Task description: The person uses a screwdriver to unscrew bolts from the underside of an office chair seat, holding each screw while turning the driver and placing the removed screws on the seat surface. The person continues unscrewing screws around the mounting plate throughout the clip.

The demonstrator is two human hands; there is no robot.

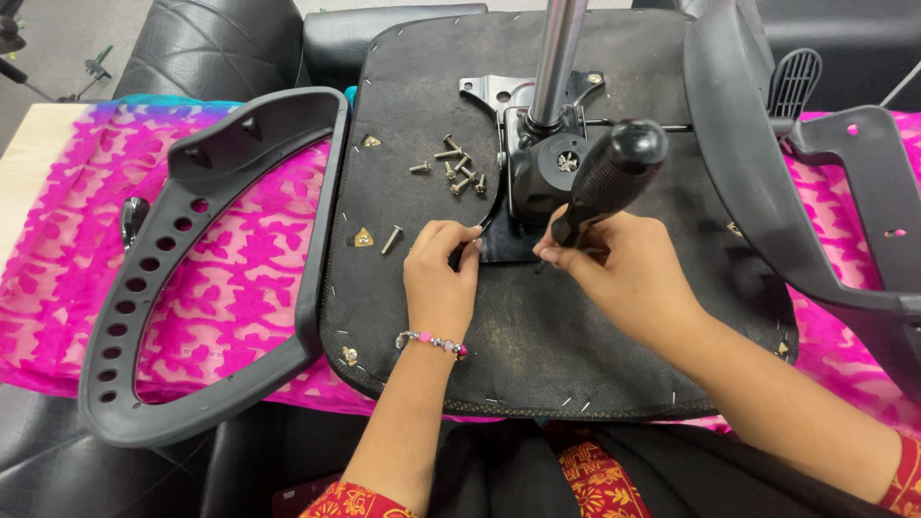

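Right hand (pixel 628 273) has its grip wrapped around the lower shaft of a black-handled screwdriver (pixel 606 177), fingers clenched on it, and the tool leans steeply: its rounded knob sits up and to the right, toward the camera, while the long axis runs down and to the left, tip hidden behind the fingers at the edge of the black metal plate (pixel 504 240). Left hand (pixel 439 278), with a beaded bracelet at the wrist, pinches something small at that same plate edge, fingertips closed, though what they hold is too hidden to tell. Both hands work on the upturned chair seat (pixel 537 336), its black fabric underside stapled round the rim, chrome column (pixel 556 58) rising from the mechanism. A loose pile of screws (pixel 456 168) lies just beyond the left hand, one lone screw (pixel 391 239) nearer. A grey armrest (pixel 206 278) lies left, another right (pixel 844 182). The surface wears a bright pink patterned cloth (pixel 240 278); black leather seating sits behind.
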